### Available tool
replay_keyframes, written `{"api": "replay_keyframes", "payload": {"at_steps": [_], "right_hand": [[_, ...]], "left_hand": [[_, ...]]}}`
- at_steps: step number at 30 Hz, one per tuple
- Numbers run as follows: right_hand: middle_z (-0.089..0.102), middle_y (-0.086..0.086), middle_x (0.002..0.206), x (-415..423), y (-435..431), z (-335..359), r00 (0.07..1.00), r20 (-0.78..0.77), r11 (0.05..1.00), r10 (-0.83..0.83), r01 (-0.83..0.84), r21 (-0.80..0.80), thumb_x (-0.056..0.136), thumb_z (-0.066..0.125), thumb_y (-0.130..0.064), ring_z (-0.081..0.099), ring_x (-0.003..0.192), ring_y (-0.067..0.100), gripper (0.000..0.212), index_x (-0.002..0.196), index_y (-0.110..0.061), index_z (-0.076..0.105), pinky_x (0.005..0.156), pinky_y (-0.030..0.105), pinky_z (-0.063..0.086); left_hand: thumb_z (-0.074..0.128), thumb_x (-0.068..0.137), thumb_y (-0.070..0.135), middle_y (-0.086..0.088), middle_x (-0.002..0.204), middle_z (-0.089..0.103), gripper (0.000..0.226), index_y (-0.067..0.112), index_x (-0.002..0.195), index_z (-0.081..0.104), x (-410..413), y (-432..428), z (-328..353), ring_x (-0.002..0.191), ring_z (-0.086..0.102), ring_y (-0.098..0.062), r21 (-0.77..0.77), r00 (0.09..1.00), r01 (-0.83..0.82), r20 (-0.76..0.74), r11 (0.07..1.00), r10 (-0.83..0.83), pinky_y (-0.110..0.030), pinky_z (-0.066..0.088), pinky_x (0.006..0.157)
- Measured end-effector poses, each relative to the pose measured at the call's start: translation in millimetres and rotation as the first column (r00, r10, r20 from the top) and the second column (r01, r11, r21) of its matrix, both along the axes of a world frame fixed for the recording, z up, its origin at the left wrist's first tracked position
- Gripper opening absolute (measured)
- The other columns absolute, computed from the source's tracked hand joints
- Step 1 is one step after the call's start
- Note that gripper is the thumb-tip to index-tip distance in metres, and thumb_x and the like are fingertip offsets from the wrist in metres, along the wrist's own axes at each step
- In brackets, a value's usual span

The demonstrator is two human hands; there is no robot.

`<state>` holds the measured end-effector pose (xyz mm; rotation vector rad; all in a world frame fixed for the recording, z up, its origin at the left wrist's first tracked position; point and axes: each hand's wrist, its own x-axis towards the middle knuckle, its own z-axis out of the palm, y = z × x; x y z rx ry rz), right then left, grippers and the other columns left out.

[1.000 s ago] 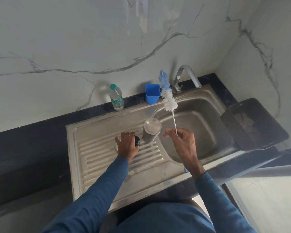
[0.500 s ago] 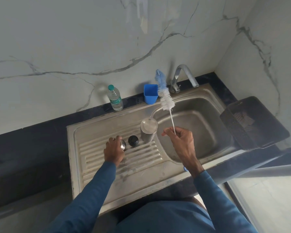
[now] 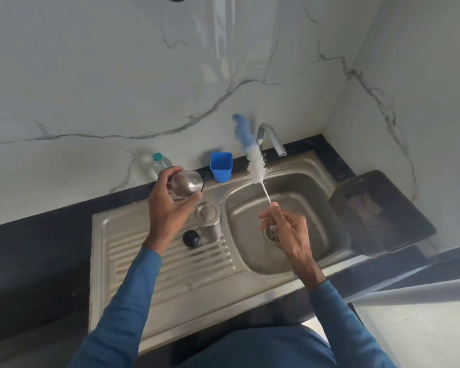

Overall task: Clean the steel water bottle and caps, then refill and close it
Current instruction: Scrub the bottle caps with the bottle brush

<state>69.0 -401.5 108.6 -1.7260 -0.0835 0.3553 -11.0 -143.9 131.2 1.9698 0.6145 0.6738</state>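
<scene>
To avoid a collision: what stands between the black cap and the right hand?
The steel bottle stands there on the drainboard, as the head view shows.

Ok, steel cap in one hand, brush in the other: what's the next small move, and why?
Probably swing the bottle brush to the steel cap and scrub it. The left hand grips that cap above the drainboard, the right hand pinches the brush's wire handle with the bristles apart from it, and the steel bottle and black cap stand untouched.
</scene>
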Motion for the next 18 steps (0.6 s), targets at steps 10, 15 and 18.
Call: {"api": "replay_keyframes", "payload": {"at_steps": [10, 15, 18], "right_hand": [[0.064, -0.001, 0.061, 86.0, -79.6, 17.9, 0.990, 0.123, 0.990, 0.071, -0.085, 0.116, 0.105, 0.061, -0.037, 0.048, 0.048, 0.001, 0.040, 0.081, -0.014, 0.084, 0.053, 0.012, 0.036], [0.070, 0.009, 0.069, 119.7, -109.9, 25.7, 0.984, 0.120, 0.969, 0.132, -0.153, 0.193, 0.099, 0.072, -0.026, 0.048, 0.054, 0.017, 0.024, 0.086, -0.011, 0.084, 0.048, 0.022, 0.038], [0.074, 0.018, 0.076, 134.8, -125.7, 24.5, 0.983, 0.138, 0.966, 0.122, -0.149, 0.212, 0.096, 0.076, -0.025, 0.053, 0.061, 0.025, 0.018, 0.085, -0.014, 0.085, 0.058, 0.033, 0.042]], "left_hand": [[0.080, 0.090, 0.038, -0.006, 0.100, 0.067, 0.029, 0.019, 0.109, 0.069, 103.8, -87.4, 46.9, 0.085, 0.062, -0.016, -0.792, 0.981, 0.188, 0.175, 0.581, -0.079, -0.027, 0.054, 0.072], [0.070, 0.095, 0.045, -0.016, 0.115, 0.073, 0.046, 0.009, 0.123, 0.066, 140.4, -117.4, 49.2, 0.107, 0.070, -0.031, -0.926, 0.967, 0.250, 0.255, 0.284, -0.021, -0.039, 0.058, 0.093], [0.065, 0.100, 0.044, -0.020, 0.127, 0.072, 0.048, 0.003, 0.124, 0.068, 159.8, -130.2, 56.0, 0.125, 0.068, -0.037, -0.936, 0.950, 0.311, 0.314, 0.167, -0.009, -0.047, 0.053, 0.108]]}}
